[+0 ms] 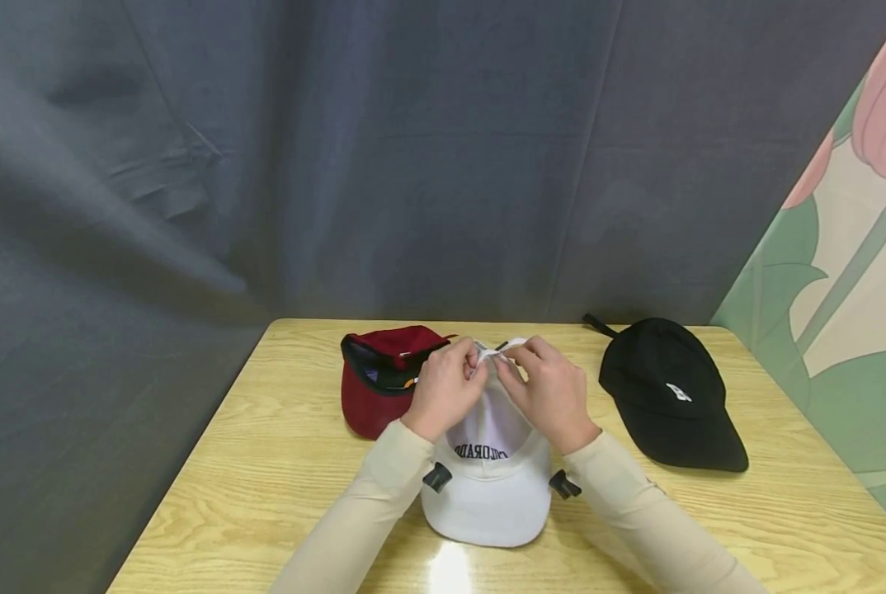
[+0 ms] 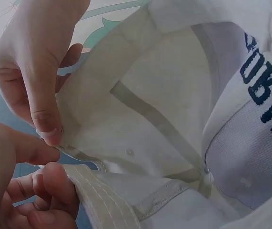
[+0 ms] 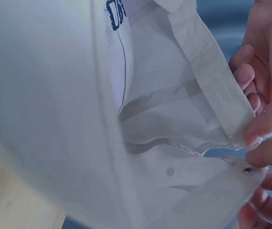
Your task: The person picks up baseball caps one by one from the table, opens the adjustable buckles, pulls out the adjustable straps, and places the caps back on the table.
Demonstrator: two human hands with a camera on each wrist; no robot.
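Both hands are at the back edge of a white baseball cap (image 1: 487, 507), which has its brim toward me and its inside showing. My left hand (image 1: 445, 389) pinches one side of the back band between thumb and fingers. The right hand (image 1: 554, 394) pinches the other side, the fingertips of both hands close together. In the right wrist view a small metal fitting (image 3: 248, 170) shows on the band (image 3: 216, 81) beside the fingertips. Dark lettering (image 2: 264, 86) shows inside the front of the cap in the left wrist view.
A dark red cap (image 1: 369, 408) lies at the left, its inside toward me, partly behind the left hand. On the right a black cap (image 1: 662, 392) rests with a strap sticking out behind. The wooden table (image 1: 265, 462) ends at a dark grey curtain (image 1: 443, 165).
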